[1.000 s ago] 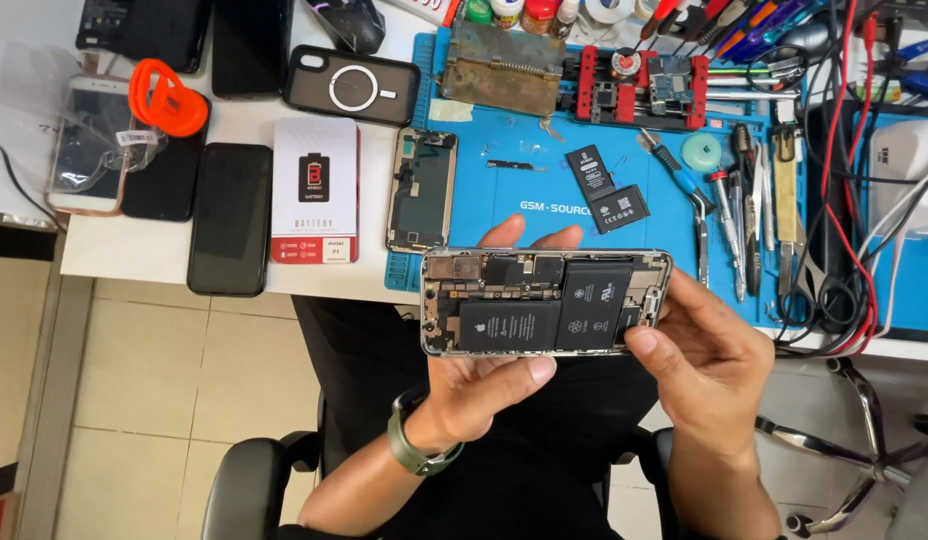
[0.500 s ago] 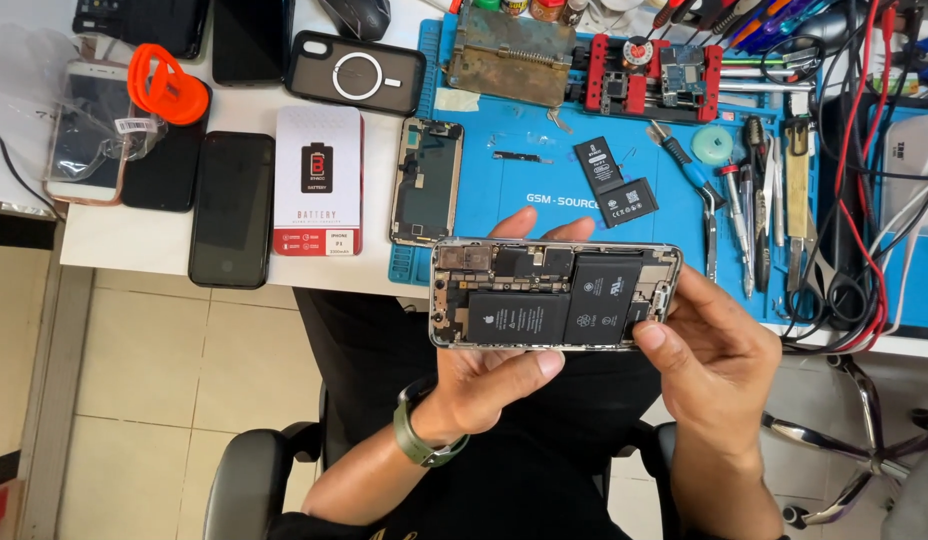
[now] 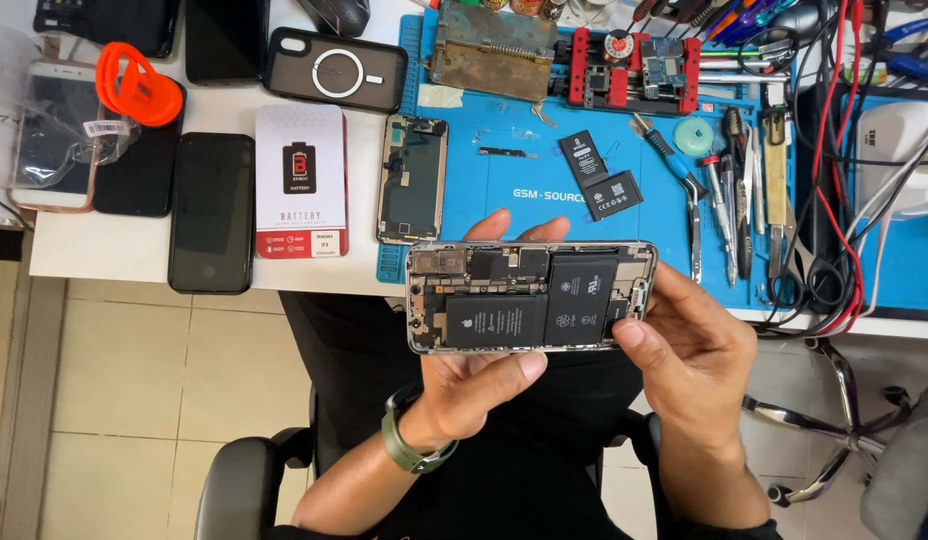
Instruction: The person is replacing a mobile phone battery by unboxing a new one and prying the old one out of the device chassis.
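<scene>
Black battery cells fill the opened smartphone (image 3: 531,296) that I see held level in front of the body, just off the near edge of the desk (image 3: 134,250), screen removed and insides facing up. My left hand (image 3: 474,385) cradles it from beneath, thumb curled over the near long edge, fingers (image 3: 504,225) showing past the far edge. My right hand (image 3: 689,350) closes on the short end at 3 o'clock, thumb pressed to the near corner. Both hands are wrapped firmly around the phone.

At 12 o'clock from the phone lies a blue work mat (image 3: 464,190) with two small loose batteries (image 3: 599,175) on it. A detached phone screen (image 3: 412,178) sits at 11 o'clock on the mat's left edge. A white and red battery box (image 3: 301,180) is at 10 o'clock, and a dark phone (image 3: 211,212) lies beside it. Screwdrivers and tweezers (image 3: 734,190) lie at 2 o'clock.
</scene>
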